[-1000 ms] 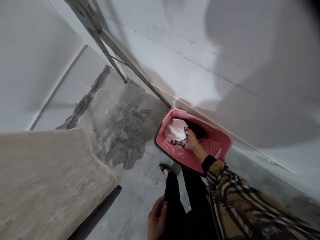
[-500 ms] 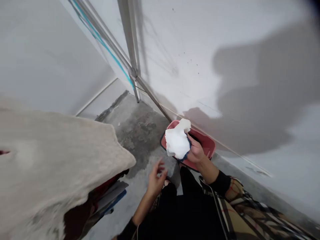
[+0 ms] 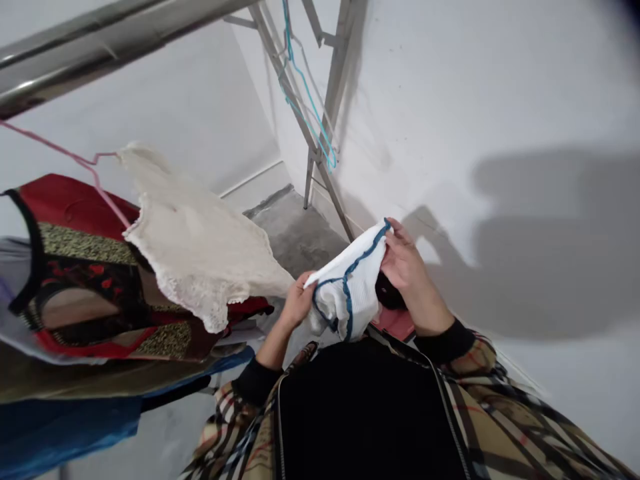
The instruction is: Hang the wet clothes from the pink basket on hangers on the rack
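A white ribbed garment with wavy blue trim (image 3: pixel 363 297) is stretched between my two hands in front of my body. My left hand (image 3: pixel 299 301) is closed on its left edge. At its upper right corner, my right hand (image 3: pixel 404 263) pinches the blue-trimmed edge. Its lower part droops in folds. Behind and below the cloth, part of a pink basket (image 3: pixel 395 323) shows, with something dark in it. Just left of my left hand hangs a cream lace-edged garment (image 3: pixel 200 233) on a pink hanger (image 3: pixel 95 173).
A metal rail (image 3: pixel 110 50) crosses the upper left. Red-and-black patterned clothing (image 3: pixel 90 200) and a blue garment (image 3: pixel 70 427) hang beneath it. Turquoise hangers (image 3: pixel 313 107) dangle by the rack's crossed metal legs (image 3: pixel 333 193). A white wall (image 3: pixel 450 87) stands on the right.
The white garment was bunched in my right hand over the basket; now it is spread out and raised. My left hand, empty before, has taken hold of it. The view has tilted up.
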Tool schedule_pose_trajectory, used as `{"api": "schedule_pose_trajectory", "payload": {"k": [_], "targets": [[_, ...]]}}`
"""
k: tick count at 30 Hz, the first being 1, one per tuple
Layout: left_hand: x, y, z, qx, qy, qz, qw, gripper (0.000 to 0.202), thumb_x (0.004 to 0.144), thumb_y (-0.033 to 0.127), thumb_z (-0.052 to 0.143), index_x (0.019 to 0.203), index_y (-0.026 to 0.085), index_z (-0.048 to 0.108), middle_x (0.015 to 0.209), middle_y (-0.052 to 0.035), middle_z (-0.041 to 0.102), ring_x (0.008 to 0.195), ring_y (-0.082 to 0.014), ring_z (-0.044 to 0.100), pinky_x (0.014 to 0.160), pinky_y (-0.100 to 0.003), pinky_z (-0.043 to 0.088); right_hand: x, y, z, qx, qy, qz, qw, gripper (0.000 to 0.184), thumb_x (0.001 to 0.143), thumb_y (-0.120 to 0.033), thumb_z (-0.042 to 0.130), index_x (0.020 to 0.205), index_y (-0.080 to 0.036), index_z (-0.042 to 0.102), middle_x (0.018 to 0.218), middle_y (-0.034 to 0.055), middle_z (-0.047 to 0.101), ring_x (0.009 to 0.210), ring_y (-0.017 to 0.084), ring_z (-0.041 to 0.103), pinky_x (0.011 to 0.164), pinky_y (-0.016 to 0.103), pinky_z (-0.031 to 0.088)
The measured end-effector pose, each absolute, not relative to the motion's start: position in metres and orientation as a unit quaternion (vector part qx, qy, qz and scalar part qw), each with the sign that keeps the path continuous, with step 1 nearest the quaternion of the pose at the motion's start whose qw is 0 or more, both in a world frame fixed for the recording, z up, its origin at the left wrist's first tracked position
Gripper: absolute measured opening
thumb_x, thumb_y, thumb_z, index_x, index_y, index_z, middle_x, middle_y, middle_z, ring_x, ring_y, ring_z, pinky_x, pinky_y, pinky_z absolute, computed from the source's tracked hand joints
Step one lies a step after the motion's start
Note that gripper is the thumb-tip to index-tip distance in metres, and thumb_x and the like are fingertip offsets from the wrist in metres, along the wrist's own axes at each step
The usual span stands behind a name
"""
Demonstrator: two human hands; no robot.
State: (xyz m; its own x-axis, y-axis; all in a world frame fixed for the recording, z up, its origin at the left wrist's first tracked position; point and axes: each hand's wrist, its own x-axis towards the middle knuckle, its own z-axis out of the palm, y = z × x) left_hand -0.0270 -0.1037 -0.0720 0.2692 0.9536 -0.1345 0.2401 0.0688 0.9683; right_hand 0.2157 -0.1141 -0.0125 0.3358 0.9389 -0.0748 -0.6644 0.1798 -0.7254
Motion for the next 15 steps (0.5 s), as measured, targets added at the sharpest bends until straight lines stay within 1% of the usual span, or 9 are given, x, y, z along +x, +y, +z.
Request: {"api": "schedule_pose_trajectory", "payload": {"k": [5, 9, 10, 12, 13, 15], "targets": [[-0.046, -0.093, -0.029, 0.442, 0.505, 0.392, 0.629, 0.035, 0.080, 0.041, 0.063, 0.106, 0.017, 0.068, 0.097, -0.0037, 0.074, 0.089, -0.0212, 0.066, 0.084, -0.032, 0.051, 0.221, -0.099, -0.005, -0.381, -0.261, 0.501, 0.732, 0.030, 0.071, -0.033, 0.079, 0.098, -0.031, 0.068, 0.084, -0.0059, 0.070, 0.077, 0.010, 0.064, 0.074, 0.024, 0.054], [-0.050, -0.091, -0.003, 0.325, 0.476, 0.353, 0.737, 0.041, 0.079, 0.046, 0.064, 0.106, 0.015, 0.069, 0.094, -0.0071, 0.075, 0.084, -0.0253, 0.069, 0.078, -0.037, 0.055, 0.222, -0.089, -0.010, -0.425, -0.322, 0.472, 0.702, 0.032, 0.074, -0.039, 0.075, 0.103, -0.030, 0.065, 0.082, -0.0033, 0.068, 0.078, 0.013, 0.064, 0.079, 0.031, 0.055], [-0.050, -0.091, 0.002, 0.303, 0.465, 0.334, 0.762, 0.043, 0.079, 0.048, 0.064, 0.105, 0.014, 0.069, 0.092, -0.0080, 0.075, 0.082, -0.0255, 0.069, 0.076, -0.037, 0.055, 0.222, -0.088, -0.013, -0.447, -0.347, 0.463, 0.682, 0.032, 0.075, -0.041, 0.072, 0.104, -0.029, 0.065, 0.082, -0.0023, 0.067, 0.078, 0.014, 0.064, 0.080, 0.033, 0.055], [-0.050, -0.091, 0.011, 0.286, 0.449, 0.317, 0.785, 0.044, 0.077, 0.048, 0.065, 0.102, 0.013, 0.071, 0.087, -0.0086, 0.075, 0.075, -0.0241, 0.069, 0.071, -0.036, 0.055, 0.222, -0.087, -0.016, -0.511, -0.422, 0.428, 0.614, 0.034, 0.077, -0.042, 0.069, 0.106, -0.026, 0.065, 0.086, 0.0012, 0.068, 0.084, 0.018, 0.064, 0.084, 0.040, 0.054], [-0.048, -0.092, 0.015, 0.297, 0.447, 0.319, 0.781, 0.041, 0.076, 0.046, 0.067, 0.100, 0.012, 0.071, 0.085, -0.0081, 0.075, 0.072, -0.0227, 0.068, 0.067, -0.034, 0.055, 0.219, -0.089, -0.017, -0.544, -0.468, 0.396, 0.573, 0.036, 0.075, -0.041, 0.070, 0.107, -0.025, 0.066, 0.093, 0.0039, 0.069, 0.091, 0.022, 0.064, 0.089, 0.044, 0.052], [-0.043, -0.095, 0.022, 0.345, 0.446, 0.333, 0.756, 0.034, 0.073, 0.039, 0.071, 0.095, 0.012, 0.073, 0.081, -0.0063, 0.074, 0.065, -0.0190, 0.066, 0.059, -0.028, 0.052, 0.209, -0.096, -0.014, -0.574, -0.560, 0.330, 0.498, 0.048, 0.068, -0.037, 0.076, 0.113, -0.023, 0.067, 0.115, 0.0097, 0.066, 0.112, 0.029, 0.058, 0.099, 0.049, 0.046]]}}
